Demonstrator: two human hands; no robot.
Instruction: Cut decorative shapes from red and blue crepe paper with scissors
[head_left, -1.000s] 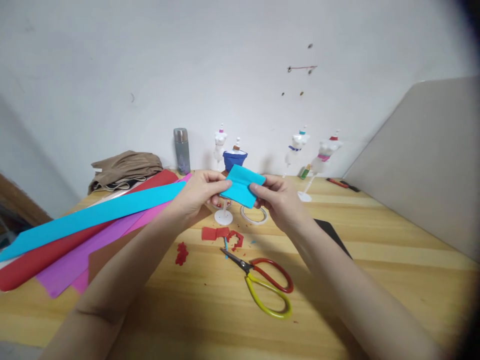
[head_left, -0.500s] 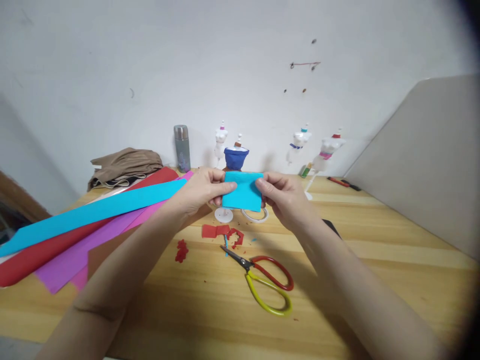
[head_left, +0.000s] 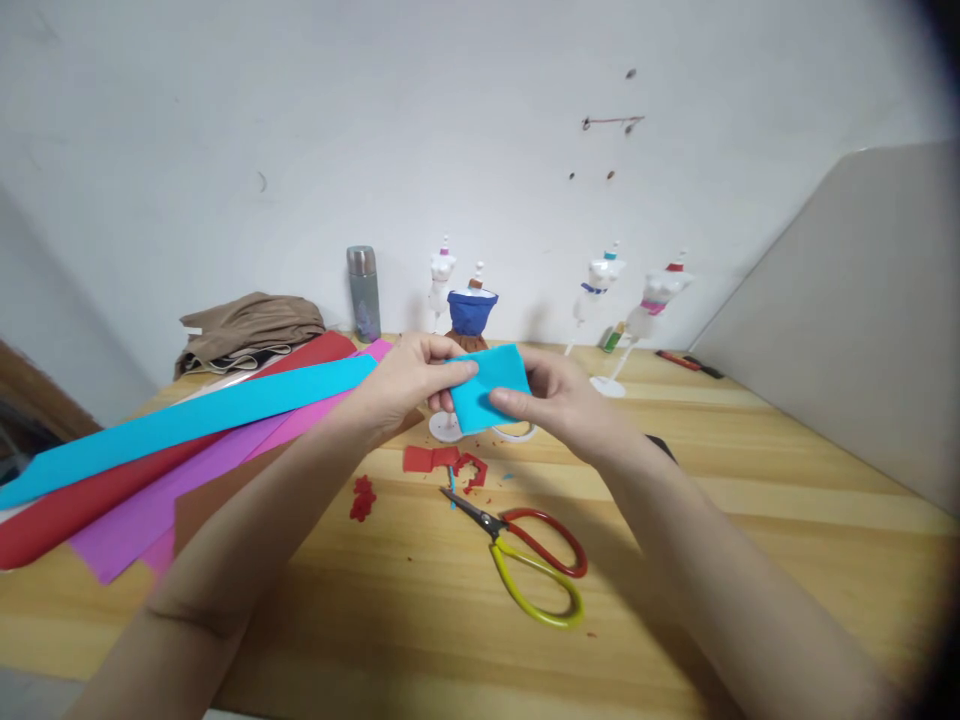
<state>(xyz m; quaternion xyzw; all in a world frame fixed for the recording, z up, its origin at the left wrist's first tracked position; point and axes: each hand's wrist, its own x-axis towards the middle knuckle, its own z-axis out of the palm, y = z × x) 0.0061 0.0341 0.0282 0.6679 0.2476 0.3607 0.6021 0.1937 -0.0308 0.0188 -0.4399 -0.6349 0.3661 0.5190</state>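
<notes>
“One folded piece of cyan paper (head_left: 489,376), held above the counter (head_left: 360,640) and nearer us than the dress form with the blue bodice (head_left: 472,316). What has changed?”

“Half a second ago it faced us squarely; now it slants, its right side raised. The right hand (head_left: 559,397) has brought its thumb down and inward over the face, while the left hand (head_left: 415,385) keeps its pinch at the left edge.”

“How does each grip stand?”

“Left is closed on the paper, thumb in front, fingers bent behind. Right looks looser: thumb laid on the face, most fingers hidden, so I can't tell how hard they press.”

“And for the work?”

“I'd judge the piece is being turned and adjusted by hand. Its outline is a plain rectangle, no cut showing. The scissors (head_left: 493,524) lie untouched on the near side.”

“Materials?”

“Matte, soft-looking paper, perhaps crepe. Dark metal blades with wide, glossy loops, one red, one yellow. Left of them, a red cut-out (head_left: 363,499) with lobed edges; farther off, red scraps (head_left: 431,459), flat and angular. At left, a long cyan strip (head_left: 187,424) crosses a red sheet (head_left: 94,506). Under everything, pale streaked wood.”
</notes>
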